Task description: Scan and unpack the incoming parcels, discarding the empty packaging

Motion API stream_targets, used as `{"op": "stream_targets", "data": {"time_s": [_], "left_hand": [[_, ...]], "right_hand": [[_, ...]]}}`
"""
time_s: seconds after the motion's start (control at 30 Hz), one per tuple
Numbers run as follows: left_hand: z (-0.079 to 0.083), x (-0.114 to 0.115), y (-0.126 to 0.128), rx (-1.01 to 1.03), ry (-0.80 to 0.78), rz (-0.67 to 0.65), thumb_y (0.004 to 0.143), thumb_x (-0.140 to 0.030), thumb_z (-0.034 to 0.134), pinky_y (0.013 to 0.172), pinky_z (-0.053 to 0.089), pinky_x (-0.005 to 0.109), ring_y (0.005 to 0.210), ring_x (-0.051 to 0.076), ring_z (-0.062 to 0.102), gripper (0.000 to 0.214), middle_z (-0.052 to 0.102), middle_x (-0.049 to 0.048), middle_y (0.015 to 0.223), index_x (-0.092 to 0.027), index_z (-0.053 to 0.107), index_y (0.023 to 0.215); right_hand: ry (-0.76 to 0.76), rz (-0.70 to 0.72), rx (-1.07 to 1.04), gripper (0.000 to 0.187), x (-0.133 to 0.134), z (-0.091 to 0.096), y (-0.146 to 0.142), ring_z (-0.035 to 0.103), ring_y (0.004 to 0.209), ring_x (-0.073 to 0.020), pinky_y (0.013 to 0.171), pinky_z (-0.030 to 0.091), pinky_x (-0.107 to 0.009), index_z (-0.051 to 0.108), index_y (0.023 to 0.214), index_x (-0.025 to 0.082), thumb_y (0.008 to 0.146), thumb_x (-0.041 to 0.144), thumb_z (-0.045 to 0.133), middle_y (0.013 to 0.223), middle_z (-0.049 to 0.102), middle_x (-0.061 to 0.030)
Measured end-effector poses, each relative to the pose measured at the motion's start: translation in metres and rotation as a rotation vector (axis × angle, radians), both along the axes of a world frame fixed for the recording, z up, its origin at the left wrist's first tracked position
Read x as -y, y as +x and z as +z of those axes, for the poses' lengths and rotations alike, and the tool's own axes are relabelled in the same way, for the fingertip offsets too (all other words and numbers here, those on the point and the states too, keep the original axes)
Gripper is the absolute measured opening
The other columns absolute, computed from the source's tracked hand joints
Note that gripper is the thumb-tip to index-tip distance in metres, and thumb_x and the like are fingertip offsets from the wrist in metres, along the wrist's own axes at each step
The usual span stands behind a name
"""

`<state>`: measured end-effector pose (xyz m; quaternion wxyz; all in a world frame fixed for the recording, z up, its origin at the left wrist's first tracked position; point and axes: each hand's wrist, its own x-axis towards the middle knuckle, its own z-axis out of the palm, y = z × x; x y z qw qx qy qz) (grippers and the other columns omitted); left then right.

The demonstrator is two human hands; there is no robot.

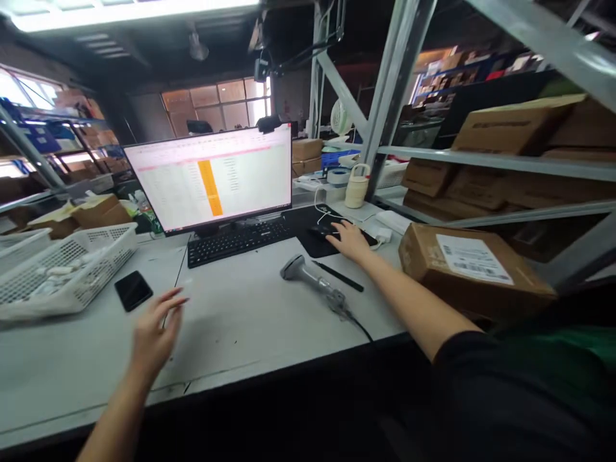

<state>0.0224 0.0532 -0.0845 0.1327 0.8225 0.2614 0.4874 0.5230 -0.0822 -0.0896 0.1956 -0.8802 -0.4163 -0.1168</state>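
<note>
My left hand hovers above the white desk, holding nothing, its fingers loosely bent and apart. Nearest to it lies a black smartphone. Over the black mouse pad my right hand is spread, fingertips just beside a dark mouse; whether they touch it I cannot tell. A dark flat device shows partly behind that hand, with a white cable near it. Between my hands lies a grey barcode scanner with a black cord, and next to it a black pen-like stick.
A monitor showing a spreadsheet stands behind the black keyboard. White perforated baskets are at the left. To the right sit a labelled cardboard box, a cream jug and metal shelving with cartons.
</note>
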Motion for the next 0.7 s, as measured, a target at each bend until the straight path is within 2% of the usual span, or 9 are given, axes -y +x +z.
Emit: {"op": "stream_targets", "data": {"time_s": [0.1,0.2,0.27,0.33,0.47,0.57,0.7], "left_hand": [[-0.015,-0.009,0.059,-0.086,-0.004,-0.177,0.093,-0.037,0.054,0.088,0.06,0.039,0.103,0.024,0.072,0.023,0.074,0.0051,0.113,-0.029,0.075,0.098],[-0.032,-0.019,0.095,-0.123,-0.036,-0.218,0.093,-0.033,0.052,0.09,0.06,0.04,0.104,0.024,0.072,0.024,0.074,0.0051,0.112,-0.028,0.075,0.1],[-0.042,-0.026,0.096,-0.114,-0.062,-0.196,0.093,-0.034,0.053,0.089,0.06,0.04,0.102,0.024,0.072,0.023,0.075,0.004,0.107,-0.03,0.075,0.098],[-0.046,-0.035,0.087,-0.06,-0.109,-0.121,0.092,-0.036,0.054,0.084,0.061,0.041,0.096,0.025,0.073,0.021,0.075,0.0036,0.101,-0.031,0.074,0.095],[-0.042,-0.046,0.075,0.038,-0.217,0.001,0.089,-0.043,0.056,0.069,0.062,0.039,0.082,0.026,0.074,0.022,0.075,0.0041,0.092,-0.031,0.075,0.091],[-0.04,-0.043,0.082,0.029,-0.224,-0.056,0.089,-0.043,0.056,0.066,0.061,0.038,0.078,0.026,0.073,0.023,0.074,0.0047,0.089,-0.03,0.075,0.088],[-0.04,-0.03,0.089,-0.04,-0.218,-0.16,0.093,-0.038,0.053,0.068,0.06,0.033,0.081,0.022,0.072,0.025,0.073,0.0063,0.091,-0.026,0.075,0.091]], "right_hand": [[-0.029,0.018,0.03,0.054,-0.018,-0.019,0.016,0.043,0.137,-0.0368,0.111,0.039,-0.049,0.055,0.144,0.013,0.098,0.041,0.055,0.152,0.043,-0.0229],[-0.039,0.042,0.069,0.05,-0.031,-0.03,0.03,0.043,0.135,-0.0364,0.107,0.042,-0.05,0.057,0.142,0.018,0.098,0.042,0.055,0.151,0.045,-0.0199],[-0.026,0.049,0.094,0.047,-0.037,-0.034,0.037,0.044,0.134,-0.0359,0.105,0.044,-0.05,0.059,0.139,0.018,0.099,0.042,0.053,0.15,0.047,-0.0184],[-0.006,0.055,0.113,0.045,-0.043,-0.037,0.042,0.046,0.131,-0.0345,0.105,0.045,-0.048,0.06,0.136,0.016,0.099,0.04,0.051,0.148,0.05,-0.0176],[0.01,0.093,0.145,0.044,-0.055,-0.041,0.047,0.052,0.126,-0.0306,0.105,0.046,-0.04,0.059,0.136,0.013,0.098,0.036,0.053,0.147,0.051,-0.0162],[-0.013,0.128,0.166,0.047,-0.062,-0.043,0.05,0.055,0.122,-0.0297,0.102,0.048,-0.039,0.057,0.139,0.015,0.096,0.034,0.054,0.147,0.052,-0.0145],[-0.042,0.117,0.182,0.051,-0.069,-0.048,0.054,0.058,0.116,-0.0319,0.098,0.049,-0.043,0.054,0.144,0.018,0.095,0.03,0.053,0.142,0.055,-0.0137]]}}
